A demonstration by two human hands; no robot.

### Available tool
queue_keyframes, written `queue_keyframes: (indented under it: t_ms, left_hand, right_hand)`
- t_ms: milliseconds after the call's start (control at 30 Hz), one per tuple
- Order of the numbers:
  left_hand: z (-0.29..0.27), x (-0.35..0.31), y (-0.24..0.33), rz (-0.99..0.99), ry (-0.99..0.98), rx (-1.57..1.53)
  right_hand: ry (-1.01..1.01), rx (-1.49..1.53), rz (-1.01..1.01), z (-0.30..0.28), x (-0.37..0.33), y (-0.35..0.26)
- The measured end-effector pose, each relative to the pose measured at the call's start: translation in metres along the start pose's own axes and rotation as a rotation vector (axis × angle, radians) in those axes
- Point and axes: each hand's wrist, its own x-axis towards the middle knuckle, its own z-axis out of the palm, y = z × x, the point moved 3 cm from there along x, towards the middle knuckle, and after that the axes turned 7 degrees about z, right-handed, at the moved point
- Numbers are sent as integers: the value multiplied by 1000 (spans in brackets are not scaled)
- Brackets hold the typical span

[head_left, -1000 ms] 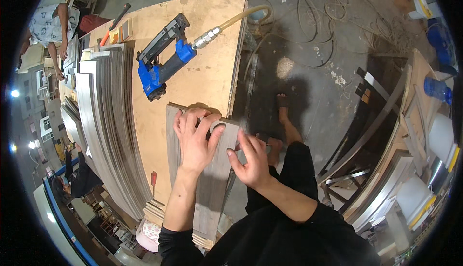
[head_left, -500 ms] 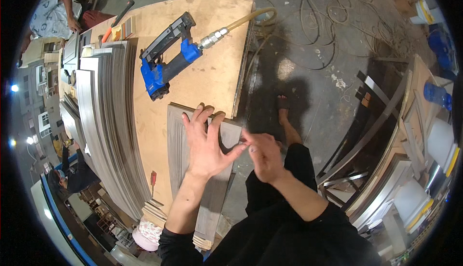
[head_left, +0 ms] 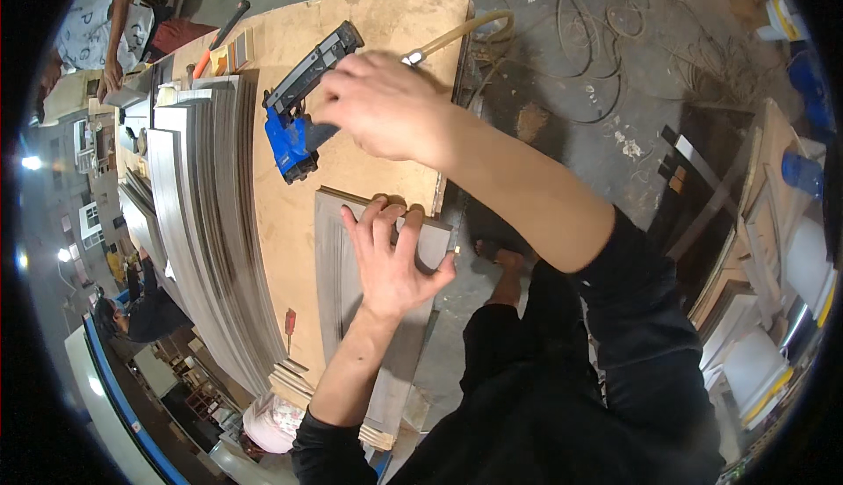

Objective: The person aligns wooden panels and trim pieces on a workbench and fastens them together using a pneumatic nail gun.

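Note:
A blue and black nail gun (head_left: 288, 141) lies on the plywood-topped table, its air hose (head_left: 479, 21) running off to the right. Over its handle is my right hand (head_left: 385, 105), smeared by motion; its fingertips are hidden behind the hand, so I cannot tell whether it grips the handle. My left hand (head_left: 392, 261) clasps the far end of a grey wood-grain panel with a raised frame (head_left: 397, 380), fingers bent over the end and thumb at the right corner. A small pale piece (head_left: 457, 249) sticks out beside that thumb.
Long grey boards (head_left: 198, 213) are stacked along the left of the table (head_left: 395, 19). A red-handled screwdriver (head_left: 290, 322) and an orange-handled hammer (head_left: 219, 39) lie near them. Hose coils (head_left: 588, 54) cover the floor. Another person (head_left: 101, 37) is at far left.
My right hand has left the panel's right corner and moved up and left to the nail gun. My left hand stays on the panel. The pale piece at the corner now shows.

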Motion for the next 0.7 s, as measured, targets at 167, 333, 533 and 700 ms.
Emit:
queue_keyframes:
  t_ms: [167,333,533,700]
  left_hand:
    - [3,-3,-1,-9,-24,16]
    - [3,-3,2,-13,-27,27]
    - [1,-5,1,-25,-34,18]
    - [1,-7,5,51,63,19]
  right_hand:
    - [-357,-219,-44,38,26,-5]
    - [-225,-69,-25,36,29,-37]
    - [-162,449,212,-49,-17,-42]
    - [120,864,233,-130,-104,-43]
